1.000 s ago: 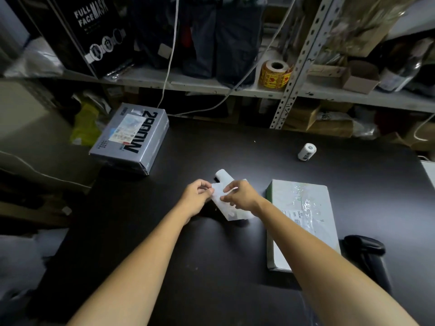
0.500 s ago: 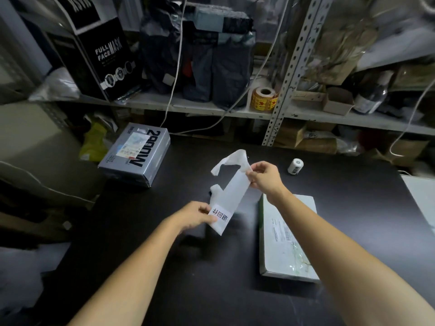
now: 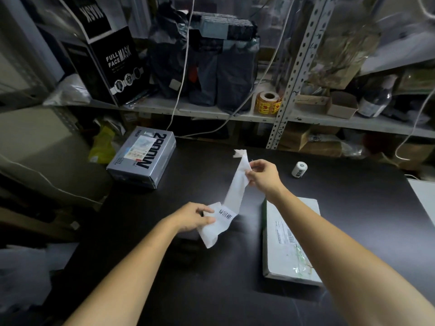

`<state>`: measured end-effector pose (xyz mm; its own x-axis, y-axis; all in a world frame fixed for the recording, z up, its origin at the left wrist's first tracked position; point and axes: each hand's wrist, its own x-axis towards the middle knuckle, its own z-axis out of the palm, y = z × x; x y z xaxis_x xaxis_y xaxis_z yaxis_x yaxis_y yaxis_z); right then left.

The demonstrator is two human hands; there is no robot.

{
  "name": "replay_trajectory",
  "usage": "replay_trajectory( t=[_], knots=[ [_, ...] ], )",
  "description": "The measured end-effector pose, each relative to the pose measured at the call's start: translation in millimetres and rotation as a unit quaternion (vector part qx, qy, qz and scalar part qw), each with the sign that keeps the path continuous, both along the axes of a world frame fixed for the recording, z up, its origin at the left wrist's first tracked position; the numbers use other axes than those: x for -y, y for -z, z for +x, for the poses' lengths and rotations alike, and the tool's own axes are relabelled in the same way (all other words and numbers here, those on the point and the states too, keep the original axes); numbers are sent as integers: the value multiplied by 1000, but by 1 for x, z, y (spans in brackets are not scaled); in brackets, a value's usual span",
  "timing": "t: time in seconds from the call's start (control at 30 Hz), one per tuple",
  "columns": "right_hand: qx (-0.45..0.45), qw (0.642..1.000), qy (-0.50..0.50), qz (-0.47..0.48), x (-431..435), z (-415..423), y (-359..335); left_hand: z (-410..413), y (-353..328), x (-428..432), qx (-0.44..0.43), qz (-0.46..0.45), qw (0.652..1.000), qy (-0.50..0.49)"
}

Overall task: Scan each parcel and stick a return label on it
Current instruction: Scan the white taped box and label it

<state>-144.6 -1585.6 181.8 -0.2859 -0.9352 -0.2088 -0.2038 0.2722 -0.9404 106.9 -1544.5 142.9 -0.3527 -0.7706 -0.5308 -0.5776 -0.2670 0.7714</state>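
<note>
Far left on the black table [image 3: 223,290]: grey box parcel [image 3: 143,158], lying flat. Middle: left hand [image 3: 193,218] pinching the printed lower end of a white label strip [image 3: 233,194], stretched and slanting above the table. Higher, right hand [image 3: 263,175] pinching the strip's upper end. Right: flat parcel [image 3: 290,252] under the right forearm, small label roll [image 3: 299,169] well behind it.

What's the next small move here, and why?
Probably peel the label off its strip: the left hand pinches the printed end, the right hand the top, stretched in the air. The flat parcel lies by the right forearm, waiting.
</note>
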Motion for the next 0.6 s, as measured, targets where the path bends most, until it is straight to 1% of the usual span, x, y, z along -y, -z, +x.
replay_trajectory(
  t=[0.07,0.13,0.2,0.23,0.27,0.33,0.37,0.4,0.47,0.5,0.6],
  knots=[
    [22,1000,-12,-8,1,3,-1,-3,2,-4,10,26,999,25],
    [29,999,-17,-6,2,2,-1,-6,4,-9,8,31,999,31],
    [-2,1000,-19,15,1,0,2,-12,5,-13,-23,31,999,4],
    [-55,998,-19,31,0,-1,4,-15,5,-14,-48,42,998,-15],
    [-134,990,-21,45,-2,-2,6,-17,3,-14,-66,63,995,-35],
    [-278,959,-46,35,-7,-2,8,-20,-1,-15,-71,86,992,-59],
    [-320,944,-84,13,-10,0,8,-20,0,-14,-62,67,994,-65],
    [-341,930,-138,-2,-12,5,8,-20,0,-13,-58,36,995,-69],
    [-336,911,-238,6,-17,18,7,-19,-1,-10,-66,-8,994,-86],
    [-328,904,-274,15,-21,26,8,-20,-2,-9,-76,-15,992,-97],
    [-328,886,-327,3,-27,45,12,-23,-9,-4,-92,-14,989,-114]
  ],
)
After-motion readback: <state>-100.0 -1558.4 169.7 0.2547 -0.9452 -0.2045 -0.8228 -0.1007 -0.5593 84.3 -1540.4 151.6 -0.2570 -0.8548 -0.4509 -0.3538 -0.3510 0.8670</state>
